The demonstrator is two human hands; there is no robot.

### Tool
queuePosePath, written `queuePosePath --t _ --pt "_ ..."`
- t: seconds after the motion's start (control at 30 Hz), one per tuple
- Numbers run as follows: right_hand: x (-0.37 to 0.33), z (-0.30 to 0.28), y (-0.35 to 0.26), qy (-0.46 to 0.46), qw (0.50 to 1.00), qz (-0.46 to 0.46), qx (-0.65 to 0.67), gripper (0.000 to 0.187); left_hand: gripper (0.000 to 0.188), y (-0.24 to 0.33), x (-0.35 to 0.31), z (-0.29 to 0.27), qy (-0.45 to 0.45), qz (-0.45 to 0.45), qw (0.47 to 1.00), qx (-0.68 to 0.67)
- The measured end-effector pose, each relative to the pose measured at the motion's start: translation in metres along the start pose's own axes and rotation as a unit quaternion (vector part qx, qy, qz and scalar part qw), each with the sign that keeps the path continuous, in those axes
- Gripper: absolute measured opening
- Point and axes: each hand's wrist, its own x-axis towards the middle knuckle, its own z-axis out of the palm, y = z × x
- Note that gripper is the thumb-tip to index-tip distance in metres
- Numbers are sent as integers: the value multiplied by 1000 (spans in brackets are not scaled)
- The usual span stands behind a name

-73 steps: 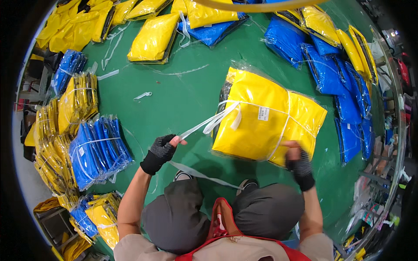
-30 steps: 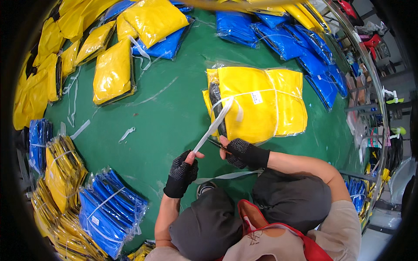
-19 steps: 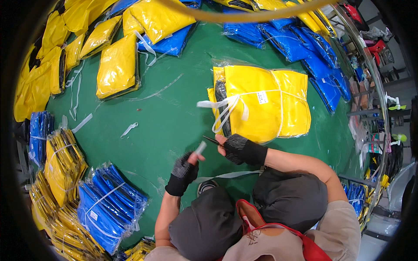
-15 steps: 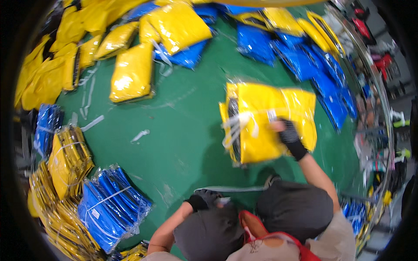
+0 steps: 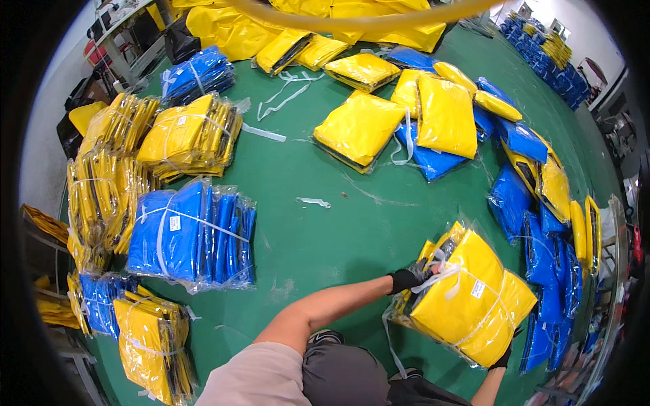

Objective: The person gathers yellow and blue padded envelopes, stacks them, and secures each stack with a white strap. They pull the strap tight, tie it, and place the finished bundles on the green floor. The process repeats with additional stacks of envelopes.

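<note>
A bundle of folded yellow plastic-wrapped packages (image 5: 467,298), tied crosswise with white strap, is tilted in front of me at the right. A small white label sits on its top face. My left hand (image 5: 410,277), in a dark fingerless glove, is closed on the white strap (image 5: 443,274) at the bundle's left edge, where loose strap ends bunch up. At the lower right edge of the bundle is my right hand (image 5: 502,357), also gloved, gripping it from the side and partly hidden by it. Another white strap (image 5: 389,342) hangs down beside the bundle near my feet.
Tied blue bundles (image 5: 172,237) and yellow bundles (image 5: 186,135) are stacked at the left. Loose yellow packages (image 5: 359,128) and blue packages (image 5: 511,203) lie in an arc at the far side and right. A strap scrap (image 5: 313,201) lies on the green floor (image 5: 305,250).
My view has turned to the left. My left hand has gone from beside my knee to the bundle's strap. My right hand has moved from the bundle's top to its lower right edge.
</note>
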Motion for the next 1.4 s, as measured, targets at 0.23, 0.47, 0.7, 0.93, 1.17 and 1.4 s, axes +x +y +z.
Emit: queuePosePath --t 0.23,0.47,0.7,0.93,1.17,1.4 --pt "19 174 -14 -34 995 -87 18 42 30 122 -40 -161 -12 45 971 -236" --pt "63 393 69 -363 921 34 -138 56 44 231 -179 -507 283 28 874 394" --pt "76 248 51 -76 963 35 -258 46 40 220 -140 -283 122 190 899 376" --pt "-180 57 21 354 893 -25 -278 42 69 0 -183 16 -360 165 801 449" --pt "-388 35 206 585 800 -20 -131 32 18 -1 -129 55 -516 263 636 510" --pt "-386 87 288 554 732 268 -292 79 18 68 -3 90 -508 -235 828 -31"
